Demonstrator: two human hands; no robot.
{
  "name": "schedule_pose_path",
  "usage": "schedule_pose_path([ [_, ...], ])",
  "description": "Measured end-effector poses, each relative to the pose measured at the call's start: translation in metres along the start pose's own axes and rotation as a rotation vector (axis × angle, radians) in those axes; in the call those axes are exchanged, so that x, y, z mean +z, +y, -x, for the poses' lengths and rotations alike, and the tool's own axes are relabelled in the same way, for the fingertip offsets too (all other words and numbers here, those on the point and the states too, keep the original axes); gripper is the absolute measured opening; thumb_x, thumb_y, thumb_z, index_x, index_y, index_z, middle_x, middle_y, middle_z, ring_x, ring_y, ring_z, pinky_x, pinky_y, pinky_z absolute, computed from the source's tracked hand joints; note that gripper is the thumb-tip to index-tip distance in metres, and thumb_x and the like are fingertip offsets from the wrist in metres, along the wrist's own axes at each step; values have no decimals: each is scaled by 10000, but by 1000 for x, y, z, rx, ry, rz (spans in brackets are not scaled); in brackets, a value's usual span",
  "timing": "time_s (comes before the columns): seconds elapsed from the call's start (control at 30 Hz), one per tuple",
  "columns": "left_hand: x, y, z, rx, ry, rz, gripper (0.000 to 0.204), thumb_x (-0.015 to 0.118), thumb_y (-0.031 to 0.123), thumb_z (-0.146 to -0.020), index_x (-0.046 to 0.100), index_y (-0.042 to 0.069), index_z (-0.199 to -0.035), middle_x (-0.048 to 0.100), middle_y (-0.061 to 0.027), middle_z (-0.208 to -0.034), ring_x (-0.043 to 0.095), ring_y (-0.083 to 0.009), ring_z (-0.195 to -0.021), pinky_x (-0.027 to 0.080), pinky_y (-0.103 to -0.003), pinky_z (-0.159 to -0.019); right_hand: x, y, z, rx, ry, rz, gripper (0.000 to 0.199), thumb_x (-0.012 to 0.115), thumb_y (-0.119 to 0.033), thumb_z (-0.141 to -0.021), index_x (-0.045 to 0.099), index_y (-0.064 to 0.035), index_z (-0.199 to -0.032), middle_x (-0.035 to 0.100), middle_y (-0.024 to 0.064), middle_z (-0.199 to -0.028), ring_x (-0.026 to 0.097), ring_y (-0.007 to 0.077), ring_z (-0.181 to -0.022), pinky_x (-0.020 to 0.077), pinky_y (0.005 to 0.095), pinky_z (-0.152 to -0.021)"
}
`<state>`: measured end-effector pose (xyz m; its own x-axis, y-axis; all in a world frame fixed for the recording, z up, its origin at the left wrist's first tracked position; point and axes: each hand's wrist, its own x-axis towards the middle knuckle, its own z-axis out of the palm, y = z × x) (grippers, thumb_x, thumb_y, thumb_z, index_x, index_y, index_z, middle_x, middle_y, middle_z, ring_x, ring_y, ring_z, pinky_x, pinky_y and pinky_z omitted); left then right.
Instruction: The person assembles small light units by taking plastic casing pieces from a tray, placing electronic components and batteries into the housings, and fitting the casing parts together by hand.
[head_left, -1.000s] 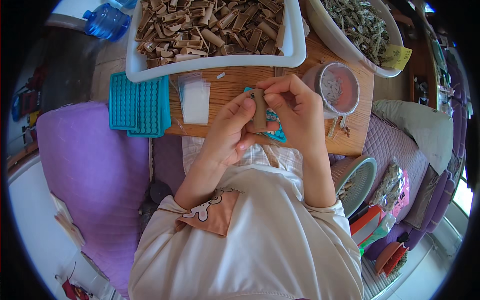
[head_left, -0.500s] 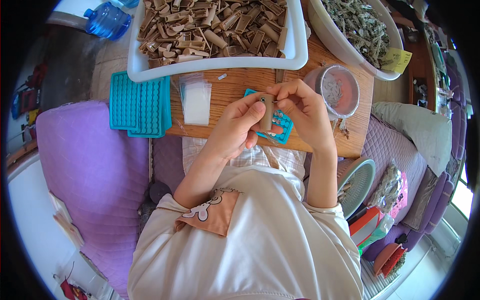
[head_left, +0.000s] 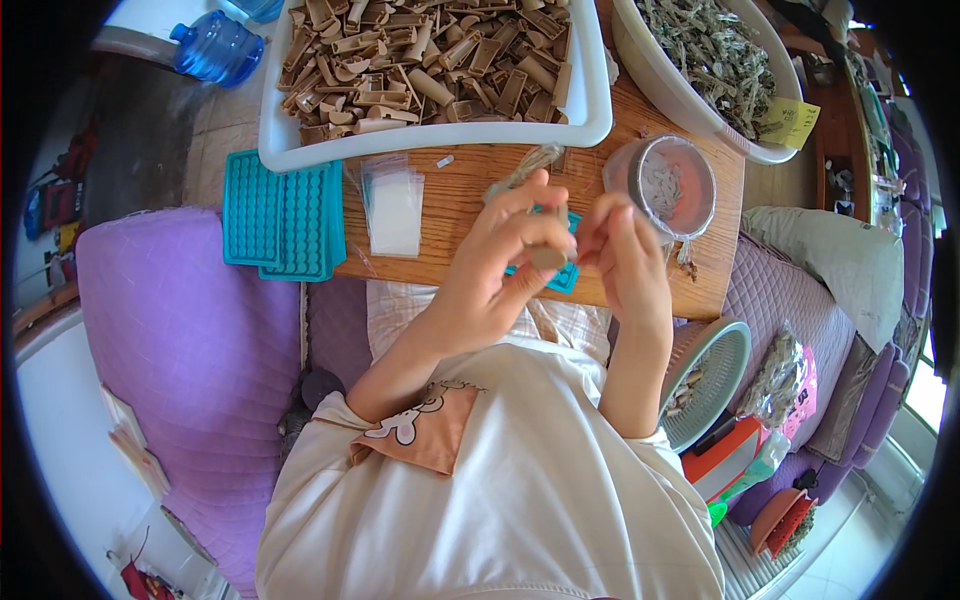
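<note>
My left hand (head_left: 500, 255) is closed around a small tan plastic casing (head_left: 550, 257), with its rounded end turned toward me. Beyond the left fingers a clear, wire-like bundle (head_left: 532, 166) sticks out over the table; its link to the casing is hidden. Close to the right of the casing, my right hand (head_left: 630, 255) has its fingers curled together, and anything in them is too small and blurred to make out. Under the hands lies a teal tray (head_left: 563, 279) with small cells, mostly covered.
At the back stands a white bin (head_left: 440, 140) of tan casings. A basin (head_left: 625, 40) of clear-wrapped bundles and a tub (head_left: 710, 190) of small pale parts are on the right. Teal trays (head_left: 250, 215) and clear bags (head_left: 397, 220) lie left. A basket (head_left: 735, 365) sits beside me.
My left hand has turned over, tipping the casing from upright to end-on. The clear bundle now shows beyond the fingers. My right hand has moved slightly right and lower.
</note>
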<state>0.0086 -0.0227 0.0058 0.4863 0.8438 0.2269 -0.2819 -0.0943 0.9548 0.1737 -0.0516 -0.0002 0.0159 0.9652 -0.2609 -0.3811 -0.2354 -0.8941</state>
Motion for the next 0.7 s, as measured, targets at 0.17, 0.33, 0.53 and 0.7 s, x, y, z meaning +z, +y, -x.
schedule_pose_path([
  [0.17, 4, -5, 10, 272, -130, -320, 300, 587, -91, -647, 590, 114, -866, 451, -92, -1092, 331, -332, -1179, 325, -400, -938, 24, -4, 17, 83, -264, -322, 474, 425, -456, -837, 467, -10, -993, 524, 41, -835, 513, 99, -742, 424, 231, -643],
  [0.33, 4, -8, 18, 435, -62, -354, 317, 604, -70, -629, 589, 95, -898, 460, -97, -1086, 389, -303, -1136, 347, -398, -923, 26, -3, 23, -60, -325, -238, 491, 448, -440, -826, 455, 6, -1031, 509, 69, -906, 504, 117, -773, 416, 223, -671],
  [0.53, 6, 0, 11, -185, 4, 127, 809, 649, 565, -611, 425, -19, -1125, 456, -112, -1070, 459, -173, -993, 394, -330, -830, 40, -7, 25, -250, -252, -166, 446, 466, -425, -823, 468, -19, -1007, 478, 43, -949, 479, 110, -748, 405, 231, -697],
  [0.7, 29, 16, -6, -113, 84, 192, 633, 695, 309, -586, 465, -9, -1083, 526, -87, -967, 519, -142, -846, 420, -235, -697, 57, -5, 30, -221, -31, 72, 482, 520, -475, -783, 485, -7, -890, 445, 18, -761, 411, 94, -686, 350, 221, -635],
])
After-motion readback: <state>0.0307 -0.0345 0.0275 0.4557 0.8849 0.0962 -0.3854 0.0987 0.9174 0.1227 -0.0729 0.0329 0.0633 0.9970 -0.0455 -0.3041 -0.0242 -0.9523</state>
